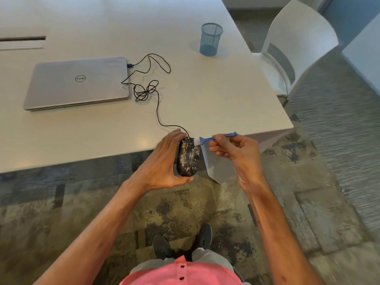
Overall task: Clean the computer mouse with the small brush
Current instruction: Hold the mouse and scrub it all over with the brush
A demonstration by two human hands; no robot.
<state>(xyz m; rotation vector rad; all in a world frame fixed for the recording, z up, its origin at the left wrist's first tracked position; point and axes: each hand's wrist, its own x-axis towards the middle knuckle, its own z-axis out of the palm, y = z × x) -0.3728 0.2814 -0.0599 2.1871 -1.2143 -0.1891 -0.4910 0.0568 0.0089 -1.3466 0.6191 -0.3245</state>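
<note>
A black computer mouse (188,158) speckled with pale dirt is held in the air just off the table's front edge, gripped from the left by my left hand (162,161). My right hand (236,153) pinches the handle of a small blue brush (213,138) with white bristles. The bristles touch the mouse's front right corner, beside the scroll wheel. The mouse's black cable (152,87) runs in loops across the table to the closed laptop.
A closed silver laptop (78,82) lies on the white table (102,128) at the left. A blue mesh pen cup (210,39) stands at the back right. A white chair (296,44) is beside the table's right corner. Patterned carpet below.
</note>
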